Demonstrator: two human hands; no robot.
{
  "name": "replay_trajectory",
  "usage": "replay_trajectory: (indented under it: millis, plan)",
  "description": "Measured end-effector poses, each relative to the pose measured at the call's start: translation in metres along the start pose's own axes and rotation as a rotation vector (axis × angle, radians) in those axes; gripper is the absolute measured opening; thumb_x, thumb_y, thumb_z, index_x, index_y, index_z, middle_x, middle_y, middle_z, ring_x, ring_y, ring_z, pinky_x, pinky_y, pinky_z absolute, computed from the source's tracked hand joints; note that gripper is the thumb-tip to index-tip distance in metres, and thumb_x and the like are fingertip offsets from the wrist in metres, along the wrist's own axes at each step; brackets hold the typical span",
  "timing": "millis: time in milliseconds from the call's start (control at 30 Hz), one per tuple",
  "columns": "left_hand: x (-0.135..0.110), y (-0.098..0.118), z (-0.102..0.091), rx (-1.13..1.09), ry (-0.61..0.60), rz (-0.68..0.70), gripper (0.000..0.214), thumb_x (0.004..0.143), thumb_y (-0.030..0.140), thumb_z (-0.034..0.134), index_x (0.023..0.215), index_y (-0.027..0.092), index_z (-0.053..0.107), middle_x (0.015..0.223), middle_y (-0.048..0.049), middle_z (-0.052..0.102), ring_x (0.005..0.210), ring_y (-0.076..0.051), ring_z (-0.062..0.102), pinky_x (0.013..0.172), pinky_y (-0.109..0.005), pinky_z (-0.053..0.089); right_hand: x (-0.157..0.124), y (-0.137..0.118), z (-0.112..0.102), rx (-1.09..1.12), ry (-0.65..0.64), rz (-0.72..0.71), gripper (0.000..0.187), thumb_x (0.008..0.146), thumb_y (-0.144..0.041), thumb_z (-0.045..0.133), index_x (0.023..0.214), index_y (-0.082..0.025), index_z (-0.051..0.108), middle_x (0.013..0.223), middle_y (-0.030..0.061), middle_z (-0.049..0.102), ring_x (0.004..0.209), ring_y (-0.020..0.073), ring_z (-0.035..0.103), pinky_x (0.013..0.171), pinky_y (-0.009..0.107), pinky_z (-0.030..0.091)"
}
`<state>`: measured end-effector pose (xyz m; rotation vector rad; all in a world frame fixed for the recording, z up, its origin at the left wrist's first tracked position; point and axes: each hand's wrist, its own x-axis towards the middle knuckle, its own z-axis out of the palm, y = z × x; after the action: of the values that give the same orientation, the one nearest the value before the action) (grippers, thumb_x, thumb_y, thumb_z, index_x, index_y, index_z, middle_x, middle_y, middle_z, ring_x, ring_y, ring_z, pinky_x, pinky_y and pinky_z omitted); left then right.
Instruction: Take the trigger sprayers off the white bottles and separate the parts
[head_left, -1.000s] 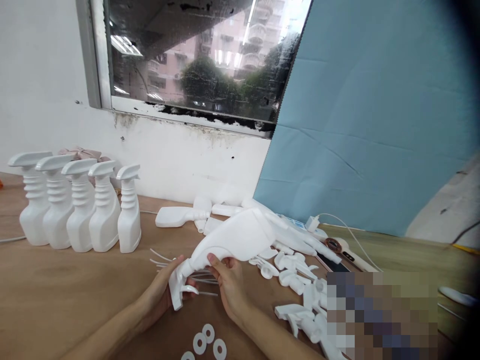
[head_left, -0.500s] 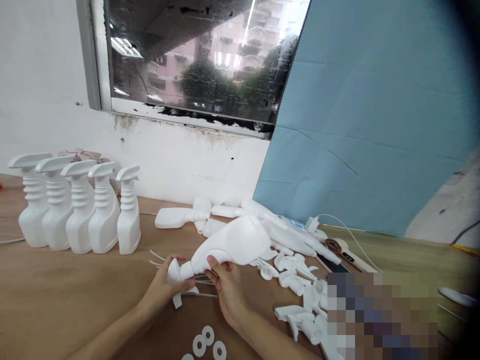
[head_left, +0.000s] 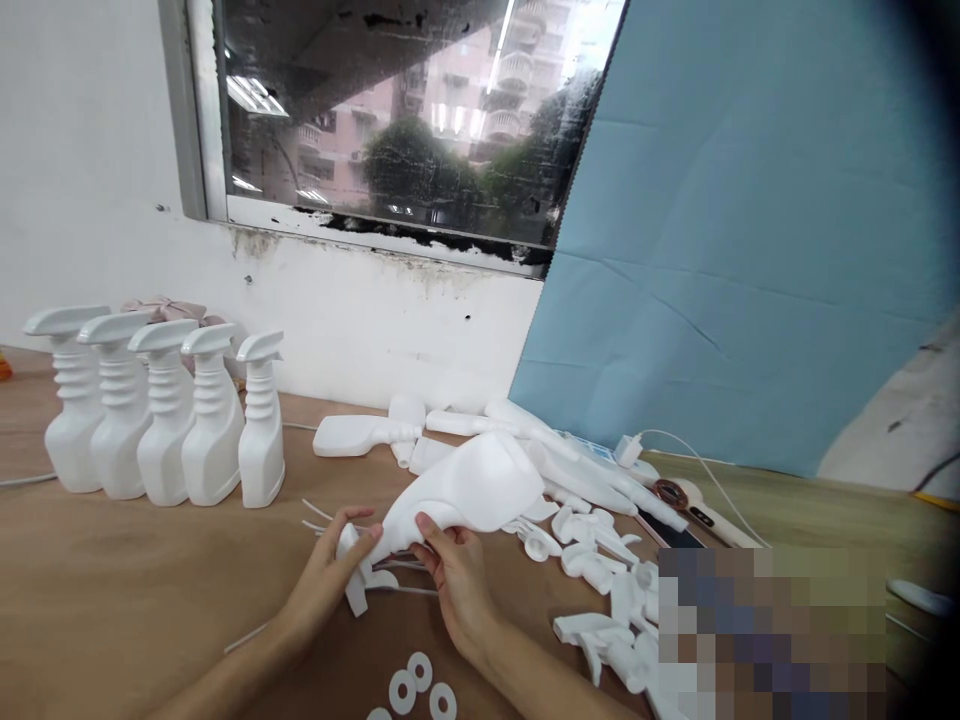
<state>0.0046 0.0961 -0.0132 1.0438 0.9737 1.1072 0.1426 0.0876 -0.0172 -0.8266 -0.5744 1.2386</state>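
My right hand (head_left: 454, 575) grips the neck of a white plastic spray bottle (head_left: 472, 490) that lies tilted, its body pointing up and to the right. At the bottle's mouth my left hand (head_left: 330, 575) closes its fingers round the white trigger sprayer head (head_left: 354, 572). Both hands hover just above the brown table (head_left: 112, 580). Thin white dip tubes (head_left: 322, 515) lie under and behind the hands.
Several finished spray bottles (head_left: 172, 415) stand in a row at the left. Empty bottles (head_left: 360, 435) and a heap of loose sprayer heads (head_left: 600, 590) lie right of the hands. White washers (head_left: 420, 685) sit near the front edge. A blue board (head_left: 750, 250) leans at the right, a charger cable (head_left: 675, 440) below it.
The bottle has dropped lower and my left hand has turned round the sprayer head at its mouth. My right hand has kept its hold on the neck.
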Motion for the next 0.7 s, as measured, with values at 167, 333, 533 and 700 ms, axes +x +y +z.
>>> replay_trajectory:
  millis: [167,333,533,700]
  plan:
    - [-0.001,0.000,-0.004,0.188,-0.053,0.152,0.033,0.066,0.043,0.067,0.082,0.016,0.060,0.068,-0.0025,0.065,0.065,-0.018,0.059,0.058,-0.022,0.044,-0.001,-0.003,0.001,0.001,-0.011,-0.003,0.029,0.054,-0.023,0.079,0.076,-0.016,0.061,0.078,0.0008,0.067,0.072,0.0160,0.063,0.063,0.027,0.053]
    - [-0.011,0.004,-0.007,0.490,-0.012,0.346,0.019,0.071,0.037,0.064,0.081,0.021,0.062,0.078,-0.0023,0.067,0.071,-0.019,0.059,0.064,-0.022,0.042,-0.003,-0.010,0.005,0.010,-0.045,0.013,0.028,0.056,-0.021,0.078,0.077,-0.014,0.062,0.077,0.0017,0.067,0.072,0.0154,0.063,0.063,0.026,0.053]
    - [-0.016,0.009,-0.004,0.378,0.021,0.330,0.021,0.061,0.031,0.073,0.079,0.021,0.066,0.080,-0.0048,0.067,0.078,-0.023,0.058,0.070,-0.022,0.039,-0.011,-0.021,0.012,-0.058,0.044,0.042,0.031,0.053,-0.022,0.079,0.078,-0.013,0.063,0.079,0.0041,0.068,0.071,0.0171,0.063,0.058,0.025,0.053]
    - [-0.011,0.007,-0.006,0.196,0.018,0.275,0.032,0.073,0.040,0.060,0.099,0.021,0.062,0.101,-0.0023,0.065,0.092,-0.022,0.055,0.078,-0.023,0.039,-0.009,-0.030,0.014,-0.041,0.006,-0.080,0.032,0.054,-0.022,0.079,0.082,-0.017,0.065,0.082,0.0021,0.069,0.078,0.0187,0.063,0.066,0.029,0.054]
